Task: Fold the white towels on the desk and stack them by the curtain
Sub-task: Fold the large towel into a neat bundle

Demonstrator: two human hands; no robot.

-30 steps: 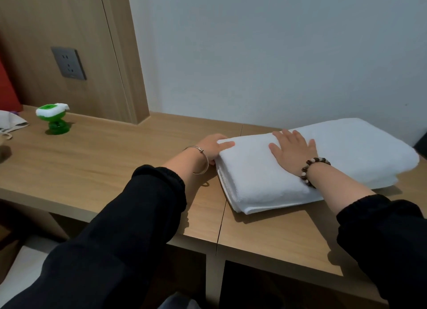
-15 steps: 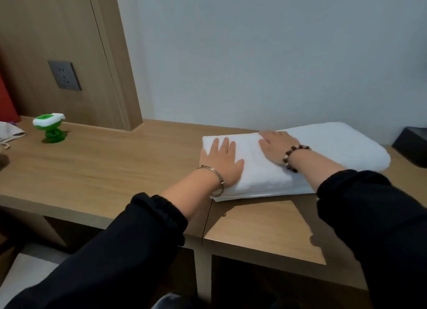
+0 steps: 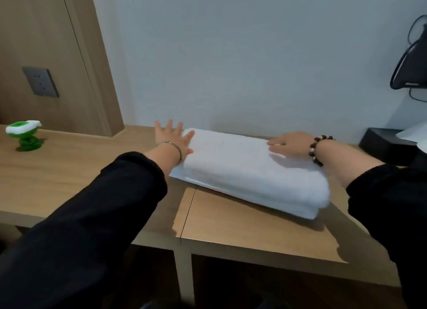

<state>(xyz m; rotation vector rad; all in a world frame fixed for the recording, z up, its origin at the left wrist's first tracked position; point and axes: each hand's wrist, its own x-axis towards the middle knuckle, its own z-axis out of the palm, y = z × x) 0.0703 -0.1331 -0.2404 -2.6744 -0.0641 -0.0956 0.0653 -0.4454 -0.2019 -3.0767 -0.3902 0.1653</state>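
Whereas both hands lay together before, the left hand [image 3: 174, 137] now presses flat, fingers spread, on the 9 o'clock end of the folded white towel [image 3: 249, 172] by the wall, the right hand [image 3: 288, 143] flat at 2 o'clock; open counter [image 3: 69, 170] stretches toward 9 o'clock.

Towel [image 3: 249, 170]: its near right corner smears into blur.
Layers: I cannot count them.
Black box [image 3: 385, 144]: right edge cuts it off.
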